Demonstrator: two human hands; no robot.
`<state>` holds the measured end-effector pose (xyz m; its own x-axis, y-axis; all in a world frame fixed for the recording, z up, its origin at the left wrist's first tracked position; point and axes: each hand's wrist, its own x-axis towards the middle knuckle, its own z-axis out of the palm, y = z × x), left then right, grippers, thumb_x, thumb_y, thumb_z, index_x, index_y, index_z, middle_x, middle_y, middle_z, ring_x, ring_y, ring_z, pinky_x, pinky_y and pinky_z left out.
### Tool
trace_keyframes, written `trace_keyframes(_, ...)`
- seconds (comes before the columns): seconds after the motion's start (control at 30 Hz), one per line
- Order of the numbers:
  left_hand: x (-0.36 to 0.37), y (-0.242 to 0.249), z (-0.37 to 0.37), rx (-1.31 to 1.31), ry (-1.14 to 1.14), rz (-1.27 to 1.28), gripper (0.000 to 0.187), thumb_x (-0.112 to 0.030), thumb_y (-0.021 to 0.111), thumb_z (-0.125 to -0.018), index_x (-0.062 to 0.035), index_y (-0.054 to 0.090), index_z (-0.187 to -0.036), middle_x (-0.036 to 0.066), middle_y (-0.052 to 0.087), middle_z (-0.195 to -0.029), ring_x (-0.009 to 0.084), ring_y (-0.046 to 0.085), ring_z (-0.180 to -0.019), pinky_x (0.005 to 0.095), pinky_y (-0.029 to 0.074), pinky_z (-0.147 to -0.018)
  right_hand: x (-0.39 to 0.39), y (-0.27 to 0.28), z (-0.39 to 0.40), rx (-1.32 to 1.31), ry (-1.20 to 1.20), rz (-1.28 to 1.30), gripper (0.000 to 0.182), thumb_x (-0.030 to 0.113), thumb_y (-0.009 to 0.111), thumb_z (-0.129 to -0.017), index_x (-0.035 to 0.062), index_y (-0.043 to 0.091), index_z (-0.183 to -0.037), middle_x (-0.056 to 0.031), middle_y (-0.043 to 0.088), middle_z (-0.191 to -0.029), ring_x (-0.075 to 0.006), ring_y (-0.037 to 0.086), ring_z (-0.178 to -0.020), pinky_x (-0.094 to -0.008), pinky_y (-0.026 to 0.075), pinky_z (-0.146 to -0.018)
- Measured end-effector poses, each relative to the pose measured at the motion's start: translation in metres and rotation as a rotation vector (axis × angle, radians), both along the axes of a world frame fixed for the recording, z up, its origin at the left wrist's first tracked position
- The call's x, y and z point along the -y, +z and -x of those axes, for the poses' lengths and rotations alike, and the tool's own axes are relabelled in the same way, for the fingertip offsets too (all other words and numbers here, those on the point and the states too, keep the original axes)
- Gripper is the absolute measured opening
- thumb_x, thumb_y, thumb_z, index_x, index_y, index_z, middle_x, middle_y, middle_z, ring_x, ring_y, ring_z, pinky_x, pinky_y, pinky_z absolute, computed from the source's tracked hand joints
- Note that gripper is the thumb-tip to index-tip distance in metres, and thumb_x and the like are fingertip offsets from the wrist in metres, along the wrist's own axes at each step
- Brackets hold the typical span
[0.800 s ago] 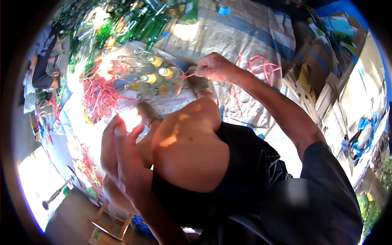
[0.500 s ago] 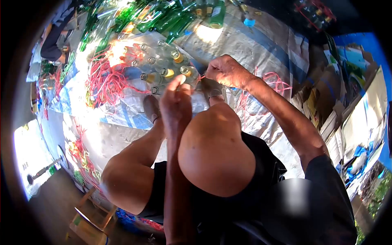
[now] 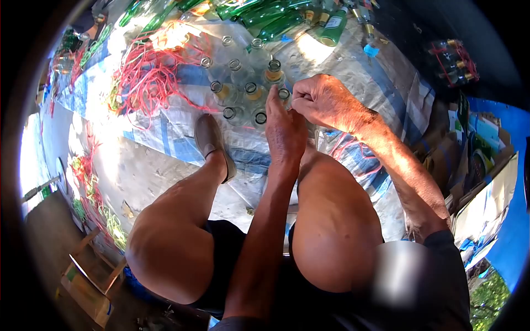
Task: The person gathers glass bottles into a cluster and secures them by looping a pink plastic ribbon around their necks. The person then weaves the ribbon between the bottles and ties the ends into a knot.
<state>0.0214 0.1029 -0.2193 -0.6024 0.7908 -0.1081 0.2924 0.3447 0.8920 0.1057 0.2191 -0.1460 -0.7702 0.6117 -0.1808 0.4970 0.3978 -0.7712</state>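
A cluster of clear glass bottles [image 3: 234, 83] stands upright between my feet, several with yellowish labels. My left hand [image 3: 286, 132] is at its right side, index finger stretched up against the bottles and the other fingers curled; what they hold is hidden. Beside it, nearly touching, my right hand [image 3: 324, 102] is closed in a pinch at the cluster's right edge. A pink string ran from the bottles to this hand a moment earlier; the fingers now cover it. Loose pink string [image 3: 356, 151] lies beneath my right forearm.
A tangled heap of pink string [image 3: 152, 77] lies left of the bottles. Green bottles [image 3: 270, 25] lie along the back. A tied bottle bundle [image 3: 452, 62] sits at the far right. Cardboard [image 3: 486, 193] is stacked at right, a wooden stool [image 3: 96, 276] at lower left. A tarp [image 3: 243, 157] covers the ground.
My view has shifted. Both hands are closer together, with the left moved toward the right hand at the cluster's right side. The string seen at the right hand is now hidden.
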Motion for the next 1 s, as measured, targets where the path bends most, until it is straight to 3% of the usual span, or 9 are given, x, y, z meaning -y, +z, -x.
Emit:
trace_keyframes(0.03, -0.002, -0.008, 0.0, -0.066, 0.028, -0.053, 0.06, -0.005, 0.061, -0.093, 0.0048, 0.041, -0.149, 0.03, 0.053, -0.142, 0.0464, 0.059, -0.122, 0.0482, 0.051, -0.099, -0.001, 0.0, 0.004, 0.009, 0.01, -0.025, 0.015, 0.015, 0.064, -0.084, 0.0016, 0.067, -0.08, -0.0194, 0.066, -0.073, -0.0376, 0.065, -0.066, -0.0432, 0.054, -0.064)
trace_keyframes(0.1, -0.007, -0.017, -0.001, -0.197, 0.086, -0.153, 0.058, -0.007, 0.065, -0.093, 0.0024, 0.045, -0.147, 0.027, 0.06, -0.132, 0.0421, 0.068, -0.107, 0.0448, 0.054, -0.091, -0.004, 0.001, 0.012, 0.031, 0.016, -0.011, 0.016, 0.016, 0.064, -0.084, 0.0014, 0.067, -0.079, -0.0195, 0.065, -0.072, -0.0391, 0.064, -0.065, -0.0435, 0.054, -0.063)
trace_keyframes(0.17, -0.008, -0.017, -0.004, -0.063, 0.118, -0.158, 0.052, -0.008, 0.063, -0.096, -0.001, 0.047, -0.145, 0.027, 0.058, -0.137, 0.0456, 0.063, -0.118, 0.0465, 0.053, -0.096, -0.005, 0.002, 0.02, 0.046, 0.007, -0.035, 0.016, 0.016, 0.064, -0.084, 0.0013, 0.066, -0.08, -0.0193, 0.065, -0.071, -0.0386, 0.064, -0.064, -0.0431, 0.054, -0.063)
trace_keyframes(0.27, -0.01, -0.018, -0.007, 0.086, 0.165, -0.133, 0.051, -0.009, 0.062, -0.097, -0.0037, 0.047, -0.145, 0.027, 0.058, -0.137, 0.0459, 0.061, -0.122, 0.0469, 0.051, -0.099, -0.006, 0.005, 0.029, 0.058, 0.027, -0.009, 0.016, 0.016, 0.064, -0.085, 0.0002, 0.066, -0.08, -0.0189, 0.066, -0.072, -0.0343, 0.065, -0.064, -0.0417, 0.053, -0.062)
trace_keyframes(0.4, -0.011, -0.027, -0.009, -0.024, 0.156, -0.23, 0.045, -0.006, 0.054, -0.102, -0.0027, 0.041, -0.145, 0.03, 0.052, -0.138, 0.0512, 0.058, -0.12, 0.0509, 0.053, -0.092, -0.01, 0.006, 0.037, 0.068, 0.044, 0.031, 0.014, 0.013, 0.065, -0.085, -0.0007, 0.065, -0.08, -0.0171, 0.064, -0.07, -0.0268, 0.062, -0.061, -0.0393, 0.052, -0.061)
trace_keyframes(0.6, -0.011, -0.035, -0.006, -0.055, 0.15, -0.256, 0.045, -0.004, 0.055, -0.101, -0.0032, 0.042, -0.144, 0.026, 0.052, -0.141, 0.0486, 0.058, -0.121, 0.0502, 0.054, -0.091, -0.017, 0.003, 0.043, 0.0, 0.06, 0.031, 0.012, 0.009, 0.065, -0.086, -0.0007, 0.065, -0.078, -0.0132, 0.06, -0.064, -0.0183, 0.057, -0.057, -0.0358, 0.049, -0.057)
trace_keyframes(0.8, -0.01, -0.032, -0.007, 0.074, 0.167, -0.21, 0.046, -0.005, 0.057, -0.101, -0.0041, 0.042, -0.144, 0.024, 0.052, -0.142, 0.047, 0.059, -0.122, 0.0488, 0.055, -0.089, -0.019, -0.002, 0.047, -0.03, 0.015, 0.023, 0.014, 0.008, 0.063, -0.088, -0.0011, 0.065, -0.078, -0.0073, 0.057, -0.06, -0.0116, 0.056, -0.057, -0.0324, 0.049, -0.055)
trace_keyframes(1.0, -0.009, -0.035, -0.006, 0.055, 0.166, -0.202, 0.047, -0.005, 0.057, -0.1, -0.0081, 0.042, -0.144, 0.023, 0.051, -0.144, 0.0466, 0.06, -0.121, 0.0495, 0.056, -0.088, -0.027, -0.011, 0.052, -0.036, -0.021, 0.083, 0.015, 0.008, 0.063, -0.091, -0.003, 0.066, -0.08, -0.0016, 0.056, -0.062, -0.0046, 0.053, -0.063, -0.0275, 0.048, -0.055)
